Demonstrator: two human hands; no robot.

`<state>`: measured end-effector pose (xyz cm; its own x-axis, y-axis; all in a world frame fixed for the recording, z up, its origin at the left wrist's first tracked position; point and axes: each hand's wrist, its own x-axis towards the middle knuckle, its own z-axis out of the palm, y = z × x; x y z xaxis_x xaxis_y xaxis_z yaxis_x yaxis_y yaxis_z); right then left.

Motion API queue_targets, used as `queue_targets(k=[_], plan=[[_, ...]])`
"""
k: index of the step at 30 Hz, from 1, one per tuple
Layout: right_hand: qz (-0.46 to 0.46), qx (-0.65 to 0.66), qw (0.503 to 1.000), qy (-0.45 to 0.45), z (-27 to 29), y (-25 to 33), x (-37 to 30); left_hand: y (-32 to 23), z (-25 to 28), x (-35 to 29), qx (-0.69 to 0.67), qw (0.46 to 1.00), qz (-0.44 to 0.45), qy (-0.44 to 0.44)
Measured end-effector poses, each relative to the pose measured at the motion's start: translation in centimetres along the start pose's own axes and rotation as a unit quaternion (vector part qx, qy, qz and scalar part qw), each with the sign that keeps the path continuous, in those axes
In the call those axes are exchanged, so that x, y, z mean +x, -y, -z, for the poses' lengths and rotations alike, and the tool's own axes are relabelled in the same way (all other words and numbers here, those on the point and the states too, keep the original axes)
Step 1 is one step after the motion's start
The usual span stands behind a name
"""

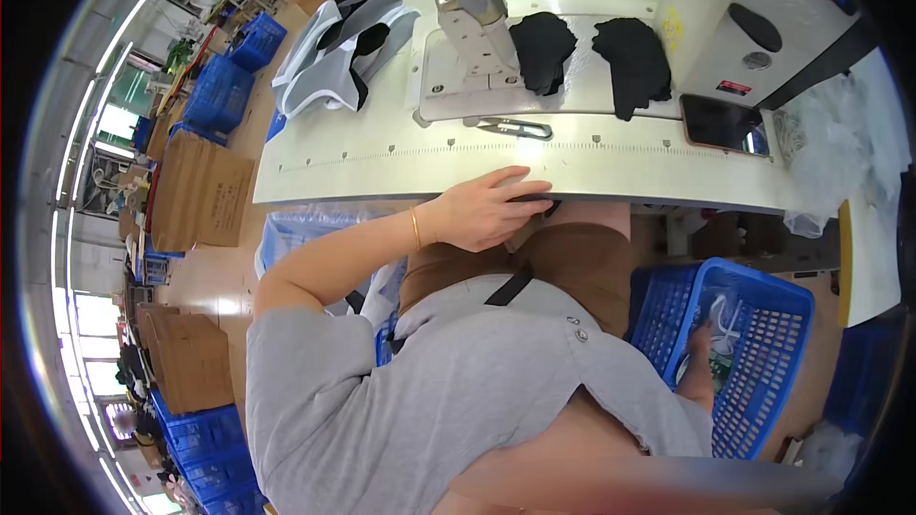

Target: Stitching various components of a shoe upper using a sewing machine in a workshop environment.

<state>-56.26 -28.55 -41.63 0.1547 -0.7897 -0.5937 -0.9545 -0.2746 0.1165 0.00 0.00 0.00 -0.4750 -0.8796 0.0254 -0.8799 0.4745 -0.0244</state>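
Fingers [520,193] of the left hand [487,213] lie narrow over a dark piece [534,200] at the tabletop [382,167] near edge. Right hand [706,362] reaches into the blue basket [763,324] beside it; grip unclear.

A long pale surface [382,157] with ruler marks along its near edge carried a sewing machine [477,14]. On it lay two black fabric pieces [542,50] [633,62], metal snips [515,127], a dark phone [723,124], a grey-and-black garment pile [343,48] at the left end, and crumpled clear plastic [830,148] at the right.
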Motion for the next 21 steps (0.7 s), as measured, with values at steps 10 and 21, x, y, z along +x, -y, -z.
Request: queue_targets(k=[10,21], plan=[[-0.119,0.447,0.629,-0.625,15.3,-11.9,-11.1,-2.8,-0.7,1.1,-0.129,0.973,0.105,-0.163],[0.245,0.864,0.428,-0.101,38.7,30.6,-36.4,-5.7,5.4,0.9,-0.553,0.745,0.083,-0.363]])
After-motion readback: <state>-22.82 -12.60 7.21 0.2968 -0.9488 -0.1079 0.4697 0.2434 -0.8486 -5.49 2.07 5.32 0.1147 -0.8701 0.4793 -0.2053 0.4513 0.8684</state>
